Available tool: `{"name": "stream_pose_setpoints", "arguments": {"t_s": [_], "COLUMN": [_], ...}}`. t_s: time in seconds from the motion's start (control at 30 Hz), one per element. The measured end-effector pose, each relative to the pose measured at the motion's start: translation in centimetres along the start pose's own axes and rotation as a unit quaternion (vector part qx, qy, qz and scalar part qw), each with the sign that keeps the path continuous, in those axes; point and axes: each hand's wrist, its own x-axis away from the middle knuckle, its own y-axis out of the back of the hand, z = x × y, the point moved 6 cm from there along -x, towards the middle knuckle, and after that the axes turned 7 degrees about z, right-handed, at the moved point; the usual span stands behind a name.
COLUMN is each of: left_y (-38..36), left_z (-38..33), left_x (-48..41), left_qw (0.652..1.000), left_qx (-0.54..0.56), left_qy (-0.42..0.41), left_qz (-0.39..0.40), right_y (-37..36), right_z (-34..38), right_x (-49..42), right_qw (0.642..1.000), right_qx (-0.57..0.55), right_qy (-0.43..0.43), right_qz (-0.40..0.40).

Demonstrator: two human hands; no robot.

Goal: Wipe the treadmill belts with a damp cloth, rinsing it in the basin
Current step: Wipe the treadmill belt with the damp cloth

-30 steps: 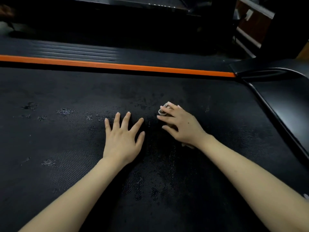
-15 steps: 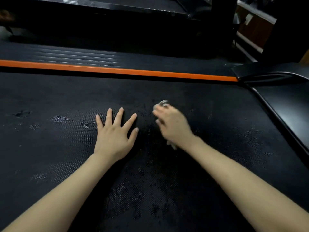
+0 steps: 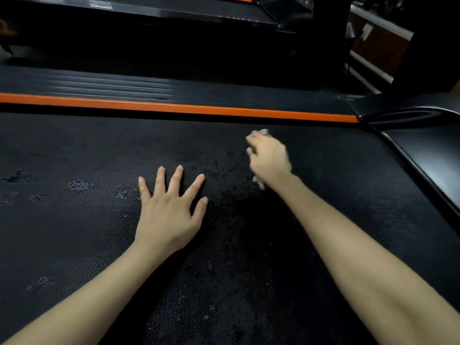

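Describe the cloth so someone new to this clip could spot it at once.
Start at the black belt below the orange stripe. Two hands rest on it; the right hand, nearer the stripe, is closed over the cloth. Only pale bits poke out past the fingertips and by the wrist, the one light fabric on the dark belt.

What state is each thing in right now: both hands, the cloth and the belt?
left hand: open, flat on the belt, fingers spread
right hand: closed on the cloth, blurred
cloth: bunched under the right hand, only bits showing
belt: patchy, with damp-looking spots
orange strip: bare, untouched by either hand
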Motion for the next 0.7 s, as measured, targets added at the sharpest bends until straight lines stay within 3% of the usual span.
{"name": "stream_pose_setpoints", "arguments": {"t_s": [0.1,0.2,0.27,0.37,0.47,0.53,0.7], "left_y": [0.0,0.0,-0.1,0.0,-0.1,0.0,0.0], "left_z": [0.1,0.2,0.3,0.1,-0.1,-0.2,0.0], "left_x": [0.0,0.0,0.1,0.1,0.1,0.0,0.0], "left_qw": [1.000,1.000,1.000,1.000,1.000,1.000,1.000], "left_qx": [0.005,0.004,0.005,0.010,0.010,0.009,0.006], "left_qy": [-0.004,-0.006,-0.004,0.001,0.004,0.003,-0.002], "left_qz": [-0.006,-0.002,0.000,-0.007,-0.002,-0.004,-0.003], "right_y": [-1.6,-0.7,0.7,2.0,1.4,0.1,-2.4], "right_z": [5.4,3.8,-1.2,-8.5,-7.0,-3.2,4.9], "right_x": [2.5,2.1,0.5,-1.8,-3.4,-4.4,-5.0], "right_qw": [0.984,0.979,0.994,0.994,0.985,0.991,0.998], "right_qx": [-0.013,-0.009,-0.015,0.015,0.014,0.008,0.010], "right_qy": [0.174,0.195,0.105,-0.105,-0.169,-0.136,0.050], "right_qz": [0.021,0.056,0.036,0.011,-0.009,-0.008,0.047]}}
